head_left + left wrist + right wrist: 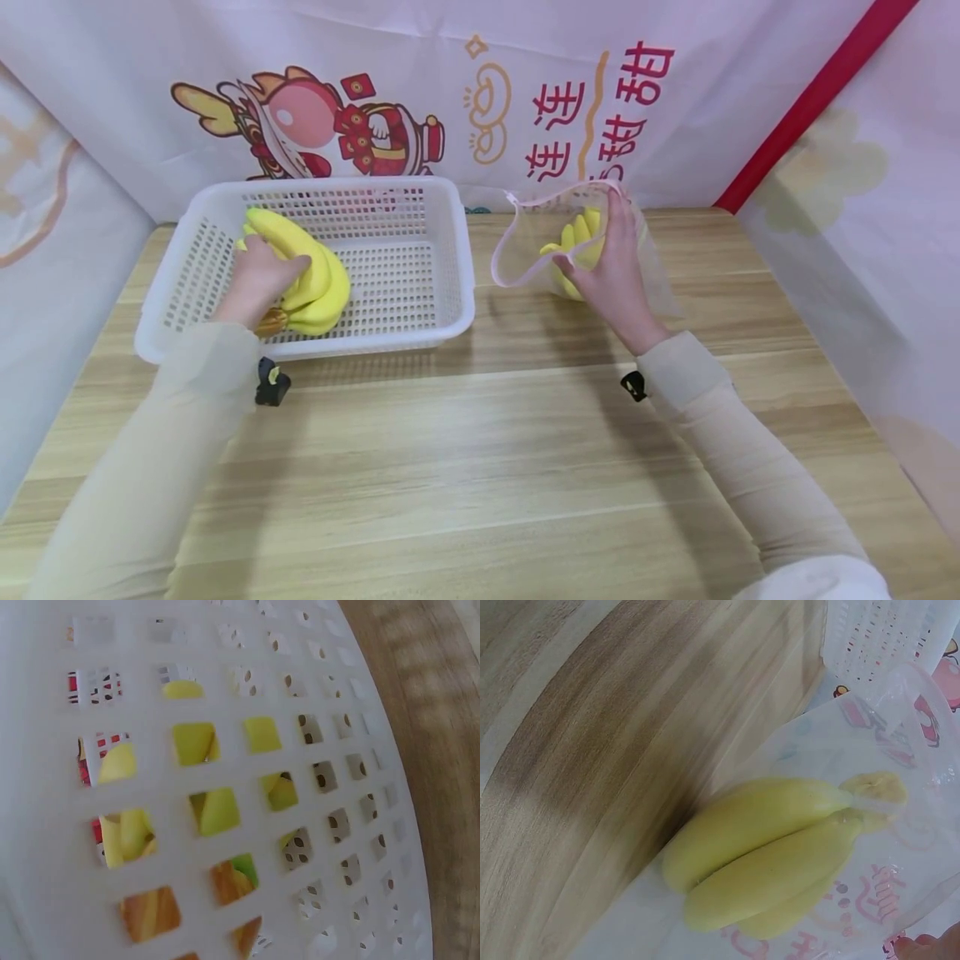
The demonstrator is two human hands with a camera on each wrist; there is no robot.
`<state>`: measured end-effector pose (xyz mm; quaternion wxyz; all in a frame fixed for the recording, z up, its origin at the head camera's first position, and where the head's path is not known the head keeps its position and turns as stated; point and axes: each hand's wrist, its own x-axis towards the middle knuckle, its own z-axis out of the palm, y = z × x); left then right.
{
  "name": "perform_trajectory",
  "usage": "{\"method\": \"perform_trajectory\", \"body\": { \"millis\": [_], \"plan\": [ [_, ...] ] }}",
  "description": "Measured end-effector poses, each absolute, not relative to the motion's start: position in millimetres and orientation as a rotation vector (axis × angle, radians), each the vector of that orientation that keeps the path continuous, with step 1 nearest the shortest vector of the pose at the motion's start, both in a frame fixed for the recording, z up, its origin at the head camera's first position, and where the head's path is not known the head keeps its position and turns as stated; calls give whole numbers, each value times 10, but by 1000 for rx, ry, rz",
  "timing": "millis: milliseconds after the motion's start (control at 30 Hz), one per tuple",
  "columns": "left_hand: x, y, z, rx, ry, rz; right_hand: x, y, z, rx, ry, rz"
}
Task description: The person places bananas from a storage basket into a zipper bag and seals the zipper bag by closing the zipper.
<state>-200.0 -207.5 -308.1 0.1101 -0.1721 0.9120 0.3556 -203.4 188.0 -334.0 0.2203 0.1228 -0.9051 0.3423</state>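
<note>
A white plastic basket [390, 337] holds yellow bananas [330, 287] on its left side. My left hand [258, 279] is inside the basket and grips the bananas from above, thumb across them; its fingertips are partly hidden. Through the basket's holes, the left wrist view shows pieces of banana [217, 811] and no hand. To the right, a clear bag with a pink zip rim [517, 279] stands with its mouth spread. My right hand [618, 275] holds that rim. Inside the bag lies another bunch of bananas [772, 862], seen through the film in the right wrist view.
Basket and bag rest on a wooden table [450, 467]. A white printed cloth [480, 92] hangs behind them, and more cloth hangs at both sides. The bag stands a short way right of the basket's right wall.
</note>
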Motion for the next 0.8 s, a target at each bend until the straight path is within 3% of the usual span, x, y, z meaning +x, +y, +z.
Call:
{"method": "perform_trajectory", "body": {
  "millis": [800],
  "plan": [
    [-2059,-2029,-3195,-265,2594,938,-2049,1893,-3398,376,-2500,905]
  ]
}}
